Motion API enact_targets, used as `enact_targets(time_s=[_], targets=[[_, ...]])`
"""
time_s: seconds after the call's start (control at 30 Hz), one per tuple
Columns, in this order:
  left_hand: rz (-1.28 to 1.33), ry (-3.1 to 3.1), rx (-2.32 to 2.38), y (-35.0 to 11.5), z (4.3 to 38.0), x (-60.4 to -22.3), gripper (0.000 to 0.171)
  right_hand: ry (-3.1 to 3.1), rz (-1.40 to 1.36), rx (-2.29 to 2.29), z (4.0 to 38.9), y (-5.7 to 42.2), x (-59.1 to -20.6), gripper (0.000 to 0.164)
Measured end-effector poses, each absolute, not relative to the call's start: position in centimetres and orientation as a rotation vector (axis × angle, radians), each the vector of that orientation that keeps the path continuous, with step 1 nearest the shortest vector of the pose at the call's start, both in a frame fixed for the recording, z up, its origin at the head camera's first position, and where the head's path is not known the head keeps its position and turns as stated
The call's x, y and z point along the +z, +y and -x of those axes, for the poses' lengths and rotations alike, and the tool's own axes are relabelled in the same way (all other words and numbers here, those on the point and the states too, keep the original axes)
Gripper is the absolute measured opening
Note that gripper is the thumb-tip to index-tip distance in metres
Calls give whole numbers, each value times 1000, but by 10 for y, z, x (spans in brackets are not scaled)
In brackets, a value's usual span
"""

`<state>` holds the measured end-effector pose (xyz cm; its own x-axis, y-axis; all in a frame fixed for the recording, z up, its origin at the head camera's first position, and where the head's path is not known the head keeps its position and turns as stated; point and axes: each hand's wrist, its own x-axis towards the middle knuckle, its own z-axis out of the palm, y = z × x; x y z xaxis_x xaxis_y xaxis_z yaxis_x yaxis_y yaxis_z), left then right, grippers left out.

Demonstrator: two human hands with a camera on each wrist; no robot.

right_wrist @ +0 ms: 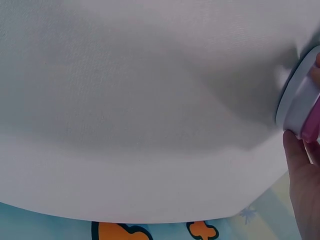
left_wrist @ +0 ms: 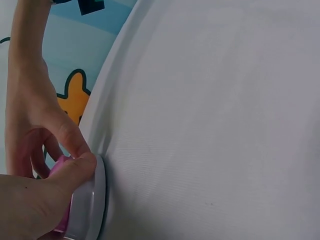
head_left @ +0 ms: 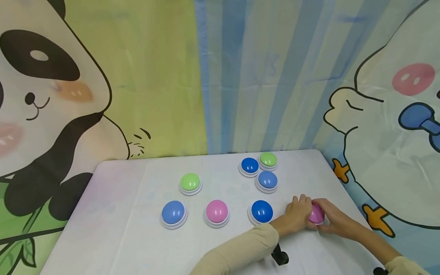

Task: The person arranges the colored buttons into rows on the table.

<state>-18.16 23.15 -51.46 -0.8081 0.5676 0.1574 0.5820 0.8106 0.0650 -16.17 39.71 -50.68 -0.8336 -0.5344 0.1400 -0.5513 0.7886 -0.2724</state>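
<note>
Pink and glossy, the domed button (head_left: 316, 214) sits to the right of the near dark blue button (head_left: 262, 211), its pale base (left_wrist: 92, 205) seemingly down on the white tabletop (head_left: 137, 244). Your left hand (head_left: 298, 213) and right hand (head_left: 336, 219) meet around it, gripping it together from opposite sides, both thumbs on the side nearest you. Expect it to feel light and stiff, probably hard plastic; the smooth top (right_wrist: 312, 124) may be slippery and could sink if you press it, so hold low, around the base.
</note>
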Motion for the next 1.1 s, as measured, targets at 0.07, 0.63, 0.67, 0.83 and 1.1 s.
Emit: enact_targets(time_s=[0.07,0.63,0.67,0.83,1.1], targets=[[929,-2843,-152,234,182,-515,77,-2918,-874,448,161,399,-505,85],[1076,-2888,-422,193,180,-496,90,-3152,-705,509,154,402,-477,90],[1091,-2880,-479,181,181,-495,89,-3120,-702,498,154,401,-474,88],[1063,-2884,-723,135,196,-490,79,-3011,-653,560,160,395,-466,74],[885,-2942,-729,86,251,-467,72,-3028,-485,714,200,337,-460,68]])
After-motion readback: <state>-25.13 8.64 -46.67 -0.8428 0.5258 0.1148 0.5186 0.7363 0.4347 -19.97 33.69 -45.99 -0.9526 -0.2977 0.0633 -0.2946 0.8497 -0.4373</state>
